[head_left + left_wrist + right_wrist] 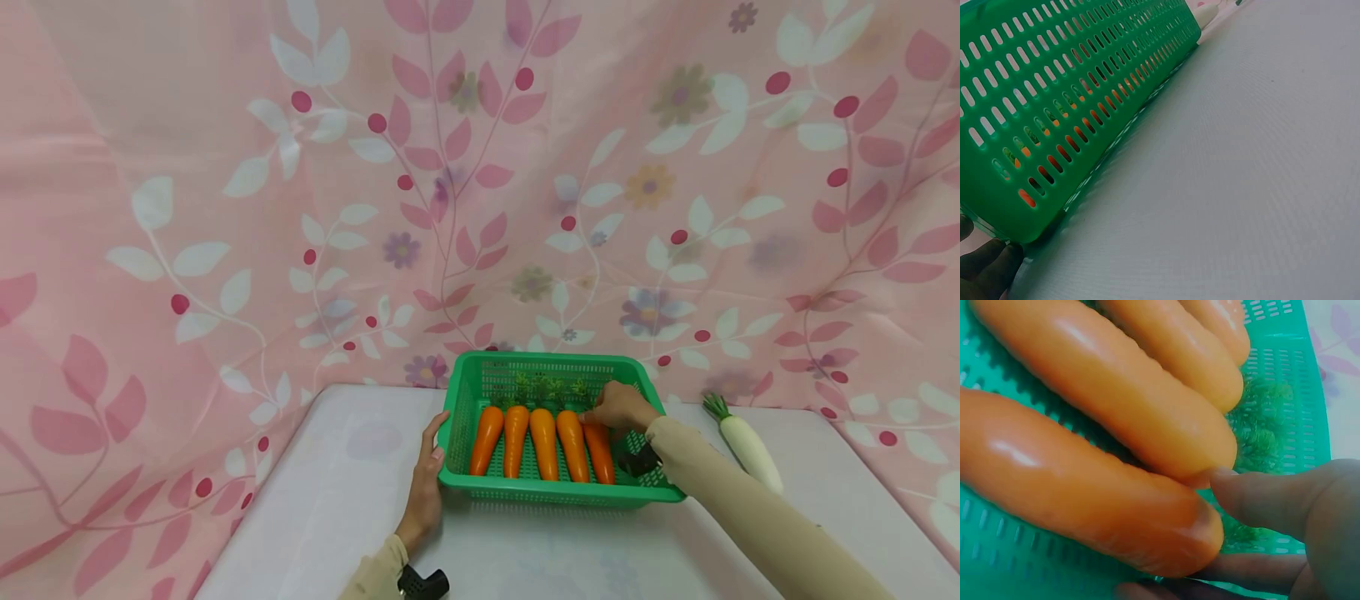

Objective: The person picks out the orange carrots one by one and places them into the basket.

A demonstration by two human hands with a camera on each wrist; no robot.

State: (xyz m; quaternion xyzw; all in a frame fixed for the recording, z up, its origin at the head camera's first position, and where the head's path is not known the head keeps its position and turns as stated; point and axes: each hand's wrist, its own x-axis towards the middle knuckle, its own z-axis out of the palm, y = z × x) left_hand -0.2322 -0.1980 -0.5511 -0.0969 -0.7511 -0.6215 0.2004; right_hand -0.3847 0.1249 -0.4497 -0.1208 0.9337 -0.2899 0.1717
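Observation:
Inside a green plastic basket (pixel 555 492), several orange carrots (pixel 543 443) with green tops (pixel 540 387) lie side by side. My right hand (pixel 622 408) reaches in at the right end and holds the top of the rightmost carrot (pixel 1091 487). In the right wrist view its fingers pass below that carrot, while the thumb (pixel 1260 497) lies over it, its tip by the neighbouring carrot (pixel 1122 381). My left hand (pixel 426 483) rests against the basket's left side with fairly straight fingers; some fingertips (pixel 991 265) show at the basket's corner.
A white radish (pixel 750 450) with green leaf stubs lies on the table to the right of the basket, beyond my right forearm. The white-covered table (pixel 337 467) runs back to a pink floral curtain (pixel 487 208).

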